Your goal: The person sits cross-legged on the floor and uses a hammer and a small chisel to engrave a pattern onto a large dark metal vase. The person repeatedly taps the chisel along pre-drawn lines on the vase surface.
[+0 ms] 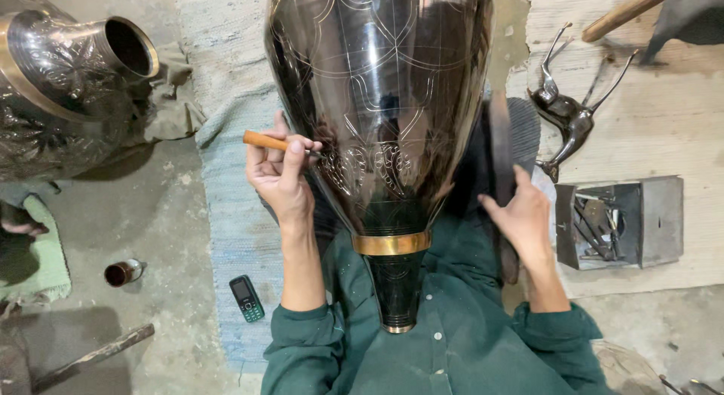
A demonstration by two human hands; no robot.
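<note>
Filling the middle of the frame, a large dark metal vase (381, 101) lies across the person's lap, its polished, mirror-like belly scored with fine engraved arcs and leaf shapes, tapering to a brass band and a narrow ribbed neck near the green shirt (452, 342). The left hand (280, 172), left of centre, has its fingers curled tight around a wooden-handled engraving tool (280, 144), tip set against the vase's surface, wrist bent upward. The right hand (520, 214), right of centre, rests against the vase's far side beside a dark flat bar, fingers loosely spread, gripping nothing that shows. A second embossed metal vessel (68, 78) sits at upper left; a small mobile phone (246, 298) lies on the pale blue woven mat (226, 184) at lower left; a metal box of tools (618, 221) stands at right.
</note>
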